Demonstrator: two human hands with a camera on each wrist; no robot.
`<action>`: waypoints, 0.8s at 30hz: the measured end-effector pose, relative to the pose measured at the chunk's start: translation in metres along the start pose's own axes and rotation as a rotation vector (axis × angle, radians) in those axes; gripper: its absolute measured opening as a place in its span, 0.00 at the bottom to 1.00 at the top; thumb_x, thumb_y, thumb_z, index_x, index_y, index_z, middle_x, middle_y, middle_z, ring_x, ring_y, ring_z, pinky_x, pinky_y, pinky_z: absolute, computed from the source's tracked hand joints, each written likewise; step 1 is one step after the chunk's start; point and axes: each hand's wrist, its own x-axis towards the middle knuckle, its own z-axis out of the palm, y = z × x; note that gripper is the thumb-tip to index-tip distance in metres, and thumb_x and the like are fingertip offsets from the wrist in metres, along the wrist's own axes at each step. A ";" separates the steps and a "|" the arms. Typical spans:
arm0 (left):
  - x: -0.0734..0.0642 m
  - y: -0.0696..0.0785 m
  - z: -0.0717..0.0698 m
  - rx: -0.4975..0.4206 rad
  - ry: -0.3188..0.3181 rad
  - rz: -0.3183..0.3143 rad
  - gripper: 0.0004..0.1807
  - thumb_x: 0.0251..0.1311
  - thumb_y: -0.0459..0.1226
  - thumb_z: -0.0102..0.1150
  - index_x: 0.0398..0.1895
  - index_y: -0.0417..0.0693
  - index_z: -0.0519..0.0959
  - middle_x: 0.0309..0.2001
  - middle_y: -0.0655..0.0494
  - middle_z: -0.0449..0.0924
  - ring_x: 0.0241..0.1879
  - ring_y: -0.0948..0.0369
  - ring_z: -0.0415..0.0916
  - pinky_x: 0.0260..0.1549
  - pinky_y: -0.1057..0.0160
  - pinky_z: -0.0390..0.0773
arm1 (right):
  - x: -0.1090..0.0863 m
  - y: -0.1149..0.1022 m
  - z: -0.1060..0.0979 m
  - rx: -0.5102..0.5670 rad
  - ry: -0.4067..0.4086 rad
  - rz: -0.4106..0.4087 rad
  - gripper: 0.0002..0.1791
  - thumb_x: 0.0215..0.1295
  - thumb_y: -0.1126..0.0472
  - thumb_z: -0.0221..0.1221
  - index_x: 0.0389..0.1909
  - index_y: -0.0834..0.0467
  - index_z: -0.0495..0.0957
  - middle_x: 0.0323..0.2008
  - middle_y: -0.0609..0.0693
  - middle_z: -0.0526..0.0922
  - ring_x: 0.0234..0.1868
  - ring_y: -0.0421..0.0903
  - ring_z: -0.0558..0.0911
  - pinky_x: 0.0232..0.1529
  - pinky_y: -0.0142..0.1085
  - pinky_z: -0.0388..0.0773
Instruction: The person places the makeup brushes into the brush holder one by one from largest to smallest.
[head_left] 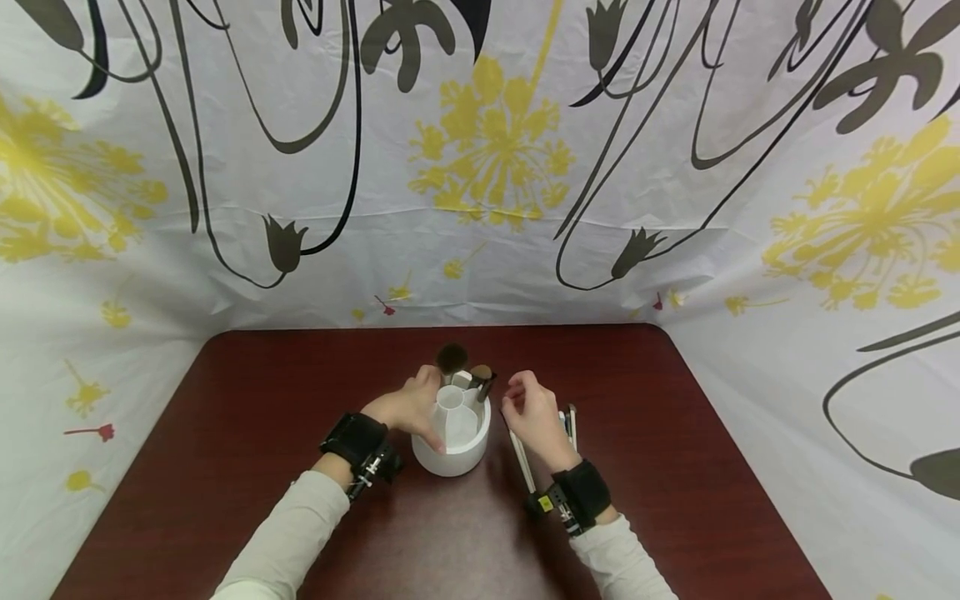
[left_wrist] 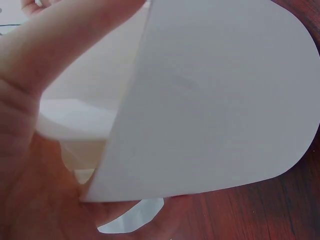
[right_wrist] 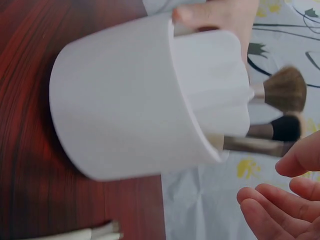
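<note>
A white round makeup brush holder [head_left: 450, 460] with an inner divided insert [right_wrist: 215, 75] stands on the table. My left hand [head_left: 411, 410] grips its near-left rim, thumb on one side of the wall and fingers on the other. Several makeup brushes stand in its back part, bristles up: a large fluffy brush [right_wrist: 286, 90], a dark-tipped brush [right_wrist: 286, 127] and a flatter one beside them. Just right of the holder is my right hand [head_left: 538, 421], fingers loosely bent close to the brush heads, with nothing between them.
More brushes lie on the dark red-brown table [head_left: 660, 500] under and beside my right hand, among them a pale-handled brush [head_left: 522, 461] and a second brush [head_left: 573, 427]. A patterned white cloth [head_left: 480, 275] hangs behind the table.
</note>
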 end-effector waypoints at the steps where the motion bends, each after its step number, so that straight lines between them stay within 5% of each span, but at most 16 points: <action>1: 0.000 -0.001 0.000 -0.007 -0.003 0.006 0.67 0.21 0.48 0.79 0.64 0.30 0.48 0.61 0.35 0.46 0.56 0.36 0.55 0.53 0.44 0.63 | -0.001 0.002 -0.002 -0.006 0.002 0.011 0.12 0.53 0.72 0.57 0.39 0.65 0.69 0.28 0.53 0.79 0.28 0.43 0.79 0.28 0.34 0.76; 9: -0.005 -0.004 -0.006 -0.078 -0.022 0.020 0.64 0.22 0.47 0.79 0.64 0.35 0.50 0.59 0.38 0.51 0.56 0.42 0.59 0.53 0.48 0.64 | -0.013 0.021 -0.013 -0.052 -0.034 0.159 0.10 0.53 0.70 0.58 0.38 0.63 0.72 0.28 0.51 0.78 0.28 0.42 0.78 0.30 0.34 0.76; 17: -0.007 -0.006 -0.007 -0.073 -0.007 -0.006 0.67 0.21 0.47 0.79 0.66 0.36 0.47 0.57 0.38 0.54 0.57 0.44 0.61 0.53 0.50 0.66 | -0.021 0.032 -0.012 -0.055 -0.080 0.218 0.09 0.53 0.70 0.58 0.36 0.64 0.73 0.27 0.52 0.78 0.28 0.43 0.78 0.30 0.36 0.75; 20: -0.008 -0.007 -0.006 -0.077 0.009 0.002 0.65 0.21 0.48 0.79 0.65 0.37 0.49 0.55 0.39 0.56 0.55 0.47 0.62 0.52 0.51 0.67 | -0.024 0.038 -0.008 -0.064 -0.113 0.234 0.08 0.53 0.70 0.57 0.36 0.64 0.74 0.27 0.52 0.79 0.28 0.44 0.78 0.42 0.44 0.73; 24: -0.010 -0.009 -0.006 -0.099 0.026 0.023 0.62 0.20 0.48 0.79 0.62 0.37 0.53 0.52 0.41 0.57 0.54 0.48 0.62 0.50 0.52 0.68 | -0.030 0.048 0.000 -0.086 -0.156 0.249 0.07 0.53 0.70 0.58 0.34 0.64 0.74 0.27 0.52 0.79 0.28 0.45 0.78 0.41 0.44 0.73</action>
